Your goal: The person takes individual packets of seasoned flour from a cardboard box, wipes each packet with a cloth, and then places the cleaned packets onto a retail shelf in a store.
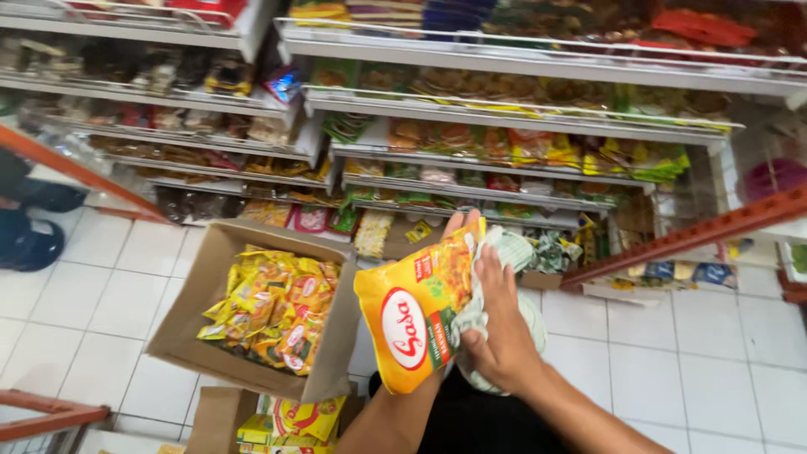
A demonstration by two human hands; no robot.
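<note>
My left hand [455, 222] reaches up behind a yellow and orange seasoning packet [416, 311] with a red oval mark; only its fingertips show above the packet's top edge. My right hand [496, 324] presses a green and white striped cloth [514, 250] against the packet's right side. Both are held above a white tiled floor. To the left, an open cardboard box [193, 294] holds several similar yellow packets [273, 311].
Store shelves [504, 109] packed with snack bags fill the background. A second carton [214, 416] with yellow boxes sits at the bottom. Orange rails [689, 235] cross at right and left. Another person's dark shoes [29, 240] stand at far left.
</note>
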